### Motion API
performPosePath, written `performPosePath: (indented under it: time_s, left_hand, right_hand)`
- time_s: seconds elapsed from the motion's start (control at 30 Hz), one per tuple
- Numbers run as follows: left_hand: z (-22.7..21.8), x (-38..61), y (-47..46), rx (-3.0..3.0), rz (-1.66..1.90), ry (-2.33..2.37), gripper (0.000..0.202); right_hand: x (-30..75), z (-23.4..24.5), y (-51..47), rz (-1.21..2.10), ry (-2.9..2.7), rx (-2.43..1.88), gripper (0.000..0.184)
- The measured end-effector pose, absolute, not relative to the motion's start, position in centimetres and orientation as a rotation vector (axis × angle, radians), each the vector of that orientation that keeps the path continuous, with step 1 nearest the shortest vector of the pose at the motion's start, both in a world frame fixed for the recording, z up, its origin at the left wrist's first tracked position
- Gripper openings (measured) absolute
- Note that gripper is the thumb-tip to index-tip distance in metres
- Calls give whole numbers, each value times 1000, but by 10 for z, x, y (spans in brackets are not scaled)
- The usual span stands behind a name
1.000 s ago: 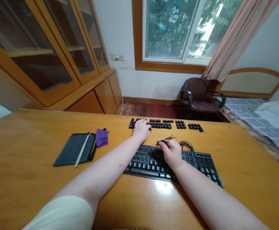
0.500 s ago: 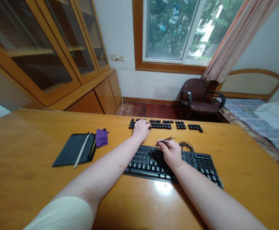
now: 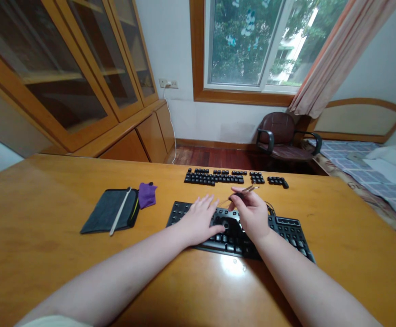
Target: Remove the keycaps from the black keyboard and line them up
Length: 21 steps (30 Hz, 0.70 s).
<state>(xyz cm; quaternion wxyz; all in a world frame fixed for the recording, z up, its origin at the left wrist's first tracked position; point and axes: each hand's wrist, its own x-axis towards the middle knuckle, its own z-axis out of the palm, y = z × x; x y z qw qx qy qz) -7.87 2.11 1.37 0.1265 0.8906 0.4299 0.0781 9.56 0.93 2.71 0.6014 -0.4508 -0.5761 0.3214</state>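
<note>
A black keyboard (image 3: 286,229) lies on the wooden desk (image 3: 48,254) in front of me. My left hand (image 3: 200,219) rests flat on its middle keys with the fingers stretched out. My right hand (image 3: 250,213) hovers over the keyboard beside the left one, pinched on a thin metal tool (image 3: 247,190) whose tips point away to the right. Rows of loose black keycaps (image 3: 214,177) are laid out on the desk beyond the keyboard.
A dark pouch (image 3: 111,215) with a pale stick across it and a purple cloth (image 3: 147,194) lie to the left. The keyboard's coiled cable (image 3: 270,208) sits behind my right hand. Cabinets stand at left; a chair (image 3: 281,136) and a bed are beyond the desk.
My left hand has drawn back from the loose keycap rows and come down flat on the keyboard. My right hand keeps the tool and has shifted slightly forward.
</note>
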Motion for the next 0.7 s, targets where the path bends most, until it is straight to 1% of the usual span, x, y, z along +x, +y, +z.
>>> performPosePath:
  time_s: [0.07, 0.13, 0.27, 0.4, 0.57, 0.7]
  left_hand:
    - [3, -81, 6, 2587, 172, 1280, 91]
    - [-4, -84, 0, 2607, 147, 1287, 98]
    - [-8, -91, -1, 2644, 138, 1273, 101]
    - [-7, -96, -2, 2654, 173, 1275, 99]
    - [-7, -96, -4, 2642, 200, 1296, 102]
    - [-6, -95, -4, 2644, 187, 1282, 104]
  right_hand:
    - [98, 38, 7, 813, -1364, -1025, 25]
    - [102, 51, 5, 842, -1497, -1047, 20]
    - [106, 67, 4, 933, -1890, -1130, 18]
    - [97, 54, 7, 960, -2074, -1208, 23]
    - [86, 25, 12, 977, -1978, -1330, 23]
    - [85, 18, 15, 1005, -1933, -1380, 24]
